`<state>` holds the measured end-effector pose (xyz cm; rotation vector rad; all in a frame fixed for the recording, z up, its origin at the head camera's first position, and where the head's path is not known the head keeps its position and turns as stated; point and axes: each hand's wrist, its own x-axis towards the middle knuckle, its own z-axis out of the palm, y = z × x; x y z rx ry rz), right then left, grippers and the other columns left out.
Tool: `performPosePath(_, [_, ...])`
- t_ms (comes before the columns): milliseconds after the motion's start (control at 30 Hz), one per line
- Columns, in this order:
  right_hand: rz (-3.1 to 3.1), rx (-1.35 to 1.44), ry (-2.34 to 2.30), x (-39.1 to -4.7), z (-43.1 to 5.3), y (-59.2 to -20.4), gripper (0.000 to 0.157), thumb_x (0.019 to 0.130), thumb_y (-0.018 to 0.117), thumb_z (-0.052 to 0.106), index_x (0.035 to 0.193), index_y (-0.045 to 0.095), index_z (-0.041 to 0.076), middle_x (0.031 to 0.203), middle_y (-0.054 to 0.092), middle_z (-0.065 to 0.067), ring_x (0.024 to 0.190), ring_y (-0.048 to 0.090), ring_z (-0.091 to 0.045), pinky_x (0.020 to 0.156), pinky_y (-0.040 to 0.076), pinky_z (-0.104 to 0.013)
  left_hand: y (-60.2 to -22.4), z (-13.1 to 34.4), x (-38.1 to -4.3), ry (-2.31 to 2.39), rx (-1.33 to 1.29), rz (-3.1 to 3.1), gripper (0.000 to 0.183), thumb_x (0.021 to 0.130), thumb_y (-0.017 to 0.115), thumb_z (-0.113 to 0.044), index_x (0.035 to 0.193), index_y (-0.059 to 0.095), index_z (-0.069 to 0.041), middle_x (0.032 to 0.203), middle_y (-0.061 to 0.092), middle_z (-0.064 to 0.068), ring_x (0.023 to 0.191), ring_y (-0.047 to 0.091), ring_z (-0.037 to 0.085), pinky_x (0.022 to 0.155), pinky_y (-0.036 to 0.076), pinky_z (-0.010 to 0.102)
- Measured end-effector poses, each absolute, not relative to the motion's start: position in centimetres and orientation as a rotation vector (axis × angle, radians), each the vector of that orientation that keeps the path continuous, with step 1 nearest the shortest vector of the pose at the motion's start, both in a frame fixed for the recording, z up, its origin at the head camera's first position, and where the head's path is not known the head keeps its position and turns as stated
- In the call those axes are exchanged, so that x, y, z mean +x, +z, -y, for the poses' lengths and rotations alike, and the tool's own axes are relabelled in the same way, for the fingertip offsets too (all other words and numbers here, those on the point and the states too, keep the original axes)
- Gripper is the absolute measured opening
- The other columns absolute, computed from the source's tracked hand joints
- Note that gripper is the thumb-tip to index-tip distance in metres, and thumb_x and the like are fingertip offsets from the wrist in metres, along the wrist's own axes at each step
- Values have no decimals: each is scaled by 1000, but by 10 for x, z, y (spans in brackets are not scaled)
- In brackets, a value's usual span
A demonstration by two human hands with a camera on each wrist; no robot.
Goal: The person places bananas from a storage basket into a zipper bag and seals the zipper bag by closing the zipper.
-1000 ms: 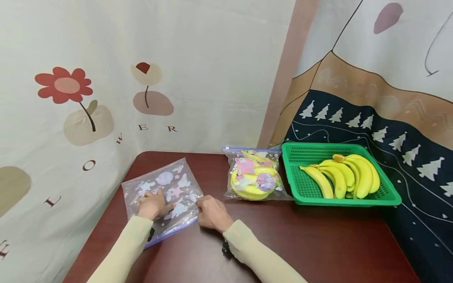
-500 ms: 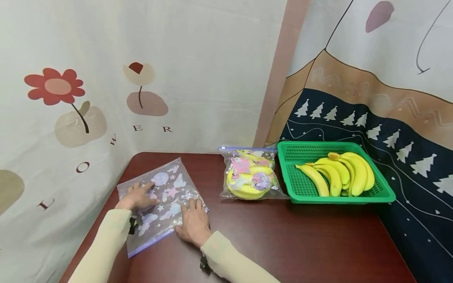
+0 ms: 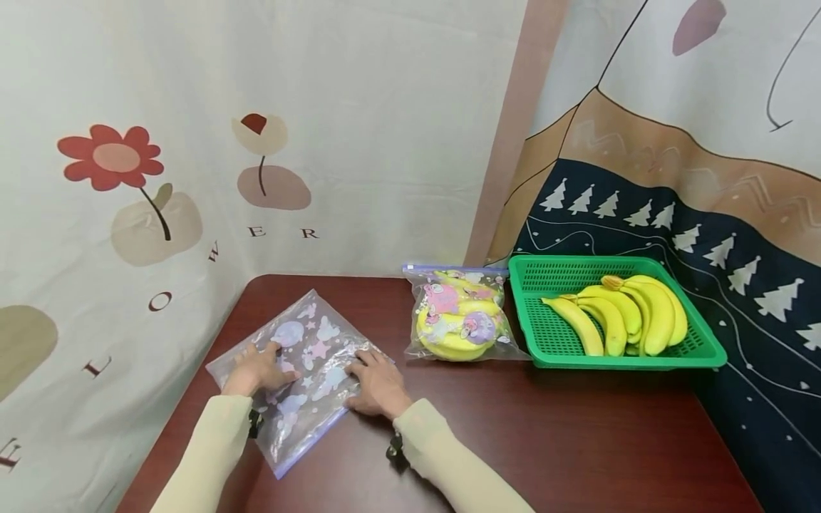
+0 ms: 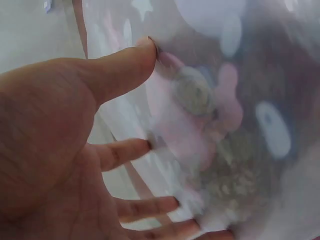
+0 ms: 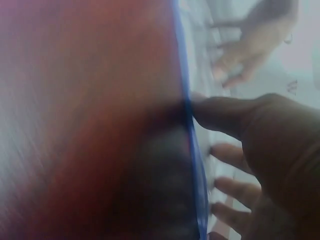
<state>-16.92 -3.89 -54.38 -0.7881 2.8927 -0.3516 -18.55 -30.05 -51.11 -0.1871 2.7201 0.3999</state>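
Observation:
A clear zip bag (image 3: 317,349) printed with pale stars and clouds lies flat and askew on the table, its blue-purple zip edge (image 5: 192,145) toward the person. On the bag's left part rests my left hand (image 3: 255,369), fingers spread, fingertips touching the plastic in the left wrist view. My right hand (image 3: 378,385) lies on the right side of the bag with spread fingers, the thumb close to the zip edge in the right wrist view. No banana shape shows inside this bag.
A second printed zip bag (image 3: 458,313) filled with yellow bananas stands behind and to the right. Beside it is a green basket (image 3: 532,342) holding several bananas (image 3: 654,313). The brown table (image 3: 545,442) meets printed cloth hangings at the back.
The right hand has gone from gripping the bag's right edge to lying spread on it. The left hand shifted left, and the bag has turned, its zip edge now facing more to the right.

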Motion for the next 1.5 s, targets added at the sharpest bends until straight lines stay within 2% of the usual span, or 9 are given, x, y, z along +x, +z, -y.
performPosePath(300, [-2780,-920,-438,-191,26,-539,52,75,82,31,125,68,27,154,50,2,148,42,-19,124,35,-39,-513,279,-162,310,-279,-2714,99,90,69,-52,144,26,18,130,26,59,109,36,78,96,40,76])
performPosePath(467, [-2789,-935,-414,-200,26,-538,52,70,84,23,120,70,27,153,51,4,147,43,-16,124,35,-35,-510,270,-156,315,-357,-2707,102,90,67,-55,148,22,16,131,23,60,109,37,77,91,46,73])
performPosePath(700, [-2757,-922,-451,-201,19,-536,57,73,79,15,128,69,24,157,50,1,151,40,-21,126,32,-32,-510,258,-155,321,-408,-2715,103,91,64,-58,150,21,15,127,27,60,108,40,73,87,48,70])
performPosePath(833, [-2807,-893,-540,-195,16,-536,59,73,77,11,130,68,18,152,55,-4,147,45,-23,123,36,-32,-508,258,-156,285,-426,-2729,104,89,66,-61,148,25,15,127,31,57,110,43,71,88,50,68])
performPosePath(1067, [-2952,-764,-749,-183,13,-533,44,80,73,18,123,70,11,127,67,-7,123,62,-25,101,55,-33,-509,243,-150,385,-308,-2893,79,88,73,-46,134,47,13,124,42,46,116,45,63,84,53,67])
performPosePath(1200, [-2957,-567,-815,-176,9,-530,36,81,75,23,115,71,9,110,71,-6,101,69,-24,82,59,-34,-508,224,-147,520,-86,-2990,62,86,77,-40,123,60,6,114,55,32,102,59,50,81,55,61])
performPosePath(1333, [-2929,-391,-857,-172,5,-529,19,81,78,26,84,69,10,78,70,-6,70,67,-22,58,52,-36,-512,201,-144,620,90,-2976,44,83,82,-39,101,64,-3,97,59,14,79,60,27,67,54,43])
performPosePath(1400, [-2925,-327,-838,-170,4,-529,26,80,78,28,68,62,12,67,65,-6,61,63,-23,51,48,-36,-516,189,-141,652,131,-2941,40,81,84,-39,92,62,-8,89,57,8,72,55,21,61,48,36])
performPosePath(1500, [-2926,-258,-799,-168,4,-531,37,79,78,32,56,55,14,64,63,-6,58,62,-25,49,47,-37,-524,177,-137,639,175,-2911,41,76,87,-40,83,58,-12,83,54,3,67,51,18,57,43,32])
